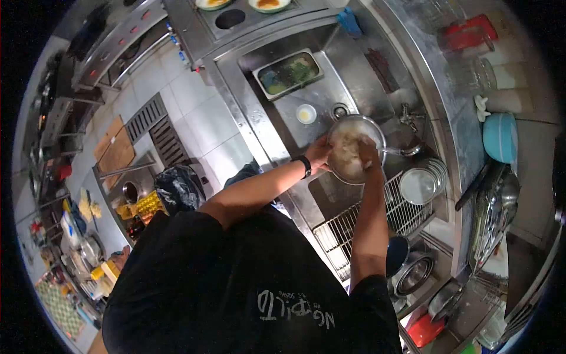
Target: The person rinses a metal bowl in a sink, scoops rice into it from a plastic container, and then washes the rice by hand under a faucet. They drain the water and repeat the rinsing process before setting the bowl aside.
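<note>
Clasping the bowl [354, 120] rim, left hand [319, 154] holds it over the sink [321, 94]; right hand [367, 154] inside, grip unclear.

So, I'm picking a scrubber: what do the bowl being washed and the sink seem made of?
The bowl looks like stainless steel: it is grey, with a thin, shiny rim. The sink is probably brushed stainless steel, judging by its dull grey sheen and pressed, folded edges.

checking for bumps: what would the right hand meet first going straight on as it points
Probably the whitish contents of the metal bowl, where the right hand seems to rest; depth is unclear.
</note>
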Demonstrator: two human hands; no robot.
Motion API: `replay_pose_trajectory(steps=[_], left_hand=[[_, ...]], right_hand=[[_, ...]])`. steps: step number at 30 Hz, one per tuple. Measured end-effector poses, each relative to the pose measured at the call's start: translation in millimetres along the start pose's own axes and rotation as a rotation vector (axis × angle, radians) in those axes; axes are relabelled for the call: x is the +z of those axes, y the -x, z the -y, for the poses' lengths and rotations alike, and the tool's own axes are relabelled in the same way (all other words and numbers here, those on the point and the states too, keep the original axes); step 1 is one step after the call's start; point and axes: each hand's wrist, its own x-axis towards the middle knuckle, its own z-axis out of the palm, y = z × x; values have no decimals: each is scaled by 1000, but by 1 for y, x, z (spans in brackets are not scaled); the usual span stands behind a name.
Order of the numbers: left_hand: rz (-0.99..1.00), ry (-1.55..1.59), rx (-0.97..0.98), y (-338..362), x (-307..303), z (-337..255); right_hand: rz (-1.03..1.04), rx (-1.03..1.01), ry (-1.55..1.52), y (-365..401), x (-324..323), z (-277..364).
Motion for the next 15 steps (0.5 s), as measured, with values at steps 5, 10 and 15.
replay_pose_trajectory(steps=[5,10,15], left_hand=[[-16,51,-13,-6,-1,8],[-25,121,-7,-3,1,5],[-58,138,-10,-3,1,5]], right_hand=[[186,117,-52,-36,-51,44],[570,534,-48,-54,-44,10],[552,991,-654,-16,-50,12]])
